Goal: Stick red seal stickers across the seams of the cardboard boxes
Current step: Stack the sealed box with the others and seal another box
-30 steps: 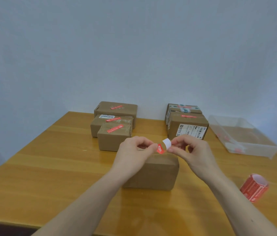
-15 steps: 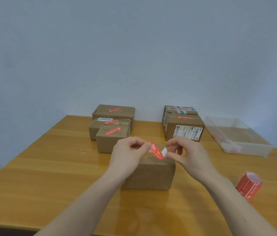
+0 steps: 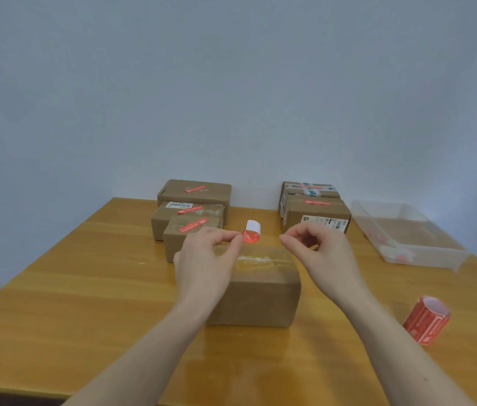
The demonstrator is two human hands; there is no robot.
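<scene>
A plain cardboard box sits in front of me, its taped top seam bare. My left hand hovers over the box's left part and pinches a red seal sticker that curls up, white side showing. My right hand is over the box's right part, thumb and forefinger pinched together; nothing is visible between them. A roll of red stickers lies on the table to the right.
Three boxes with red seals are stacked at the back left, two more sealed boxes at the back centre-right. A clear plastic tray holding scraps stands at the far right. The wooden table meets a wall behind.
My right hand has let go of the sticker and moved right. The sticker now hangs from my left fingers alone. The camera has tilted slightly up.
</scene>
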